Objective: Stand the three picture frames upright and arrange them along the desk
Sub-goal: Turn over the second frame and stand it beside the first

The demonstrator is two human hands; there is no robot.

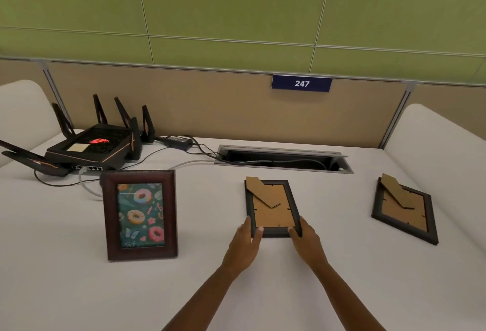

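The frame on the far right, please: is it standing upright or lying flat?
Lying flat: the right frame rests face down, its cardboard back and stand showing.

A black router (92, 146) with upright antennas is seen at the far left of the white desk (79, 291), its cables (202, 155) led past what appears to be a power adapter (178, 140) into an open cable tray (284, 158), below a blue sign (302, 83) marked 247 on the beige partition (210, 104)
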